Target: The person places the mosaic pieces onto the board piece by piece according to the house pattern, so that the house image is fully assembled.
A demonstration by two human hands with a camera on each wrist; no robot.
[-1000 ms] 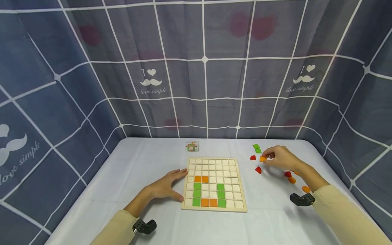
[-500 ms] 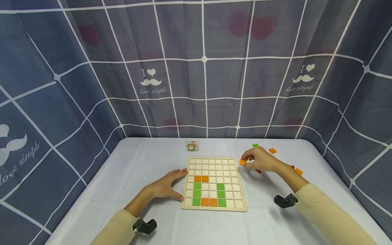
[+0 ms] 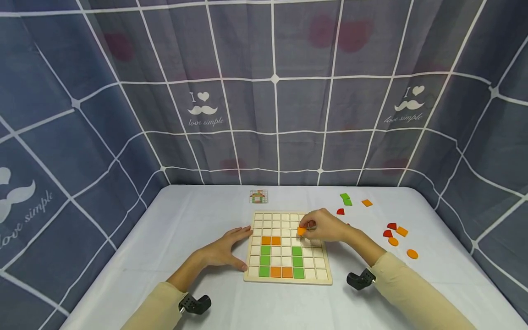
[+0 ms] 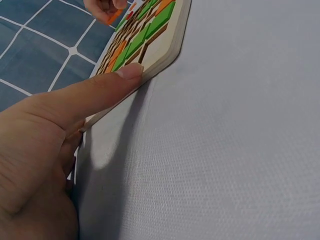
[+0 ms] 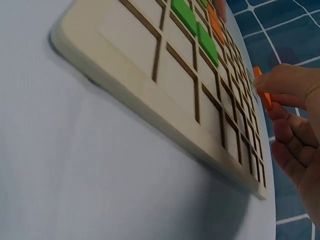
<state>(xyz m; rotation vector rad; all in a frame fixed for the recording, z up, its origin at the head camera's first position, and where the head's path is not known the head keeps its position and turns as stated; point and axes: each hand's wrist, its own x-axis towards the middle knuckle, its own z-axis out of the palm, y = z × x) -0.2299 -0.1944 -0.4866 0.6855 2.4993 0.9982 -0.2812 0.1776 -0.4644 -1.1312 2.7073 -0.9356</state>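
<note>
A wooden grid board (image 3: 288, 281) lies on the white table, with several green tiles (image 3: 265, 261) and orange tiles (image 3: 276, 272) set in its squares. My left hand (image 3: 224, 249) rests at the board's left edge, fingers spread; in the left wrist view its thumb (image 4: 131, 71) touches the rim. My right hand (image 3: 326, 225) pinches an orange square tile (image 3: 302, 231) between thumb and fingers, over the right part of the board. The right wrist view shows that tile (image 5: 262, 88) edge-on, held above the grid.
A small pattern card (image 3: 258, 196) lies behind the board. To the right are loose green pieces (image 3: 346, 199), an orange diamond-like tile (image 3: 367, 203), red quarter-round pieces (image 3: 387, 233) and orange round pieces (image 3: 412, 254). A grid-patterned curtain (image 3: 297, 105) surrounds the table.
My right hand has carried the orange square tile leftward from the loose pieces to over the board. The left hand has stayed at the board's edge.
</note>
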